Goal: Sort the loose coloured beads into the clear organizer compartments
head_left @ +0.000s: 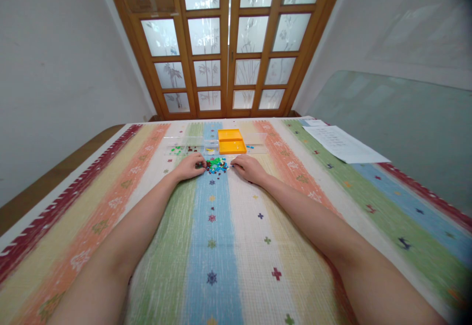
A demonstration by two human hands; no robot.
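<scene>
The heap of small coloured pieces (216,165) lies at 12 o'clock on the bench, between both hands. The left hand (190,166) touches its 9 o'clock edge with fingers curled, and the right hand (249,167) touches its 3 o'clock edge. I cannot tell whether either grip pinches a piece. Just beyond stand an orange tray (231,141) and, at 11 o'clock, a clear compartment box (184,146). A striped cloth (221,246) covers the bench. A printed sheet (342,144) lies at 2 o'clock, too small to read. Wooden frosted-glass doors (228,44) stand behind.

bare left forearm (143,212), bare right forearm (309,217), bare left hand (189,166), bare right hand (250,168)
</scene>
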